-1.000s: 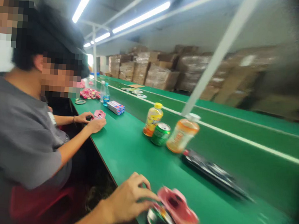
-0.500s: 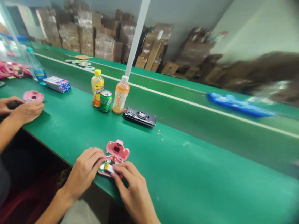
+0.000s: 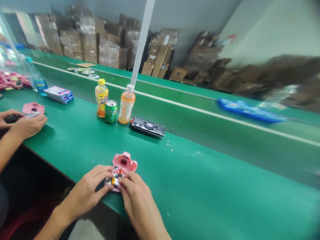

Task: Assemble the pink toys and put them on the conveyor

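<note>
A pink plastic casing lies opened at the green table's near edge. Its loose pink shell half [image 3: 124, 163] sits just beyond the half that holds small electronic parts. Inside that half I see a white battery with a yellow end [image 3: 115, 181]. My left hand [image 3: 91, 186] is closed on the casing's left side, fingers at the top and thumb low. At the right, my right hand [image 3: 137, 191] has its fingers and thumb pinched at the battery's right end and the casing's edge. The fingers hide the casing's right part.
A yellow-capped bottle [image 3: 101, 98], a green can [image 3: 111, 112], an orange drink bottle [image 3: 127, 105] and a black phone-like device [image 3: 148, 127] stand or lie beyond. A co-worker's hands [image 3: 29, 125] handle another pink casing at left. Blue-white boxes [image 3: 58, 94] lie behind them.
My left thumb has shifted down to the casing's lower edge. My right fingers have drawn together and slightly left, over the battery's right end. The view has tilted a little.
</note>
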A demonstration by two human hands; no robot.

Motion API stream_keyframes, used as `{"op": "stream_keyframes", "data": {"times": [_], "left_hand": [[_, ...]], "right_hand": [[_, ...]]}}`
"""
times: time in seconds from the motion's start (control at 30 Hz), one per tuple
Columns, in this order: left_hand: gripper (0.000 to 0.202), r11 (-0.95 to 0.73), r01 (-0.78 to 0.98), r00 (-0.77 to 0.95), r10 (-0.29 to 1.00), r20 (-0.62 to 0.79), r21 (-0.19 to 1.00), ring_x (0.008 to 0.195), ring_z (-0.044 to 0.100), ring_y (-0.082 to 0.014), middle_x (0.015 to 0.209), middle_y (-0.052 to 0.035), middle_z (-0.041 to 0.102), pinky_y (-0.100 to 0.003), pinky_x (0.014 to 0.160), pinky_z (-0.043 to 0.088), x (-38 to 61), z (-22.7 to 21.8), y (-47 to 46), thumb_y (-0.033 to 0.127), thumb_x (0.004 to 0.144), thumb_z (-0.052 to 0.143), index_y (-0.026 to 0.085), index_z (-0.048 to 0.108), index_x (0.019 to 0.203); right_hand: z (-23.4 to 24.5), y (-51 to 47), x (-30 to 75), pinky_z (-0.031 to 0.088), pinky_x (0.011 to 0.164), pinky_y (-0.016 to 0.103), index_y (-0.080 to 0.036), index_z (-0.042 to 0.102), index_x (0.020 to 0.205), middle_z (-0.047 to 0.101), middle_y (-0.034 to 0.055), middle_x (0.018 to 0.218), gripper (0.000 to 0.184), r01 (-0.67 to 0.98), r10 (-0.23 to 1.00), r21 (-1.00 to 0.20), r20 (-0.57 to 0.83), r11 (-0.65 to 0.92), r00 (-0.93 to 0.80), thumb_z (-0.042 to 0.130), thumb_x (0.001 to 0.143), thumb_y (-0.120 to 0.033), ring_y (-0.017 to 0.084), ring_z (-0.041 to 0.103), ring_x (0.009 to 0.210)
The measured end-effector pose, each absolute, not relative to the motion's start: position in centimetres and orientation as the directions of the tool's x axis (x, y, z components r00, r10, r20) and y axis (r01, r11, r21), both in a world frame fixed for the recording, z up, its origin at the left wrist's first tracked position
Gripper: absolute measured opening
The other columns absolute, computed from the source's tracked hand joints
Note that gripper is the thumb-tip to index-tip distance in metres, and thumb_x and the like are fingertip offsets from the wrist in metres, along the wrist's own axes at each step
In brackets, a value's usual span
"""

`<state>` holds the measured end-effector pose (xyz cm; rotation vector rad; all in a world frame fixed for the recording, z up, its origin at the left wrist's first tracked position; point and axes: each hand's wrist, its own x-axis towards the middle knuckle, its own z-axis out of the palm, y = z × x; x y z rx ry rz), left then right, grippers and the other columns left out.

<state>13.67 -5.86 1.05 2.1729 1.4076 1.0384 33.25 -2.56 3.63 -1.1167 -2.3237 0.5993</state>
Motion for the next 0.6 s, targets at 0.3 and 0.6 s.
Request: {"op": "stream_keyframes", "data": {"times": [0.3,0.6], "left_hand": [[0.032,-0.485,0.700,0.325,0.870,0.371,0.525,0.129,0.060,-0.0213,0.140,-0.0059,0.058,-0.032,0.108,0.053,13.6,0.7,-6.1,0.020,0.102,0.054,0.030,0.057,0.132],[0.048,-0.449,0.664,0.312,0.893,0.324,0.598,0.128,0.062,-0.0244,0.139,-0.0094,0.060,-0.035,0.109,0.054,14.0,0.5,-5.7,0.029,0.099,0.059,0.029,0.050,0.146]], "right_hand": [[1.9,-3.6,33.5,0.060,0.083,0.036,-0.021,0.070,0.117,0.060,0.0114,0.110,0.029,0.588,0.706,-0.395,0.453,0.706,-0.544,0.059,0.095,-0.006,0.025,0.061,0.098],[-1.4,-3.2,34.6,0.058,0.078,0.036,-0.033,0.077,0.116,0.062,0.0089,0.099,0.027,0.689,0.682,-0.297,0.622,0.661,-0.385,0.069,0.095,-0.019,0.024,0.061,0.089]]}}
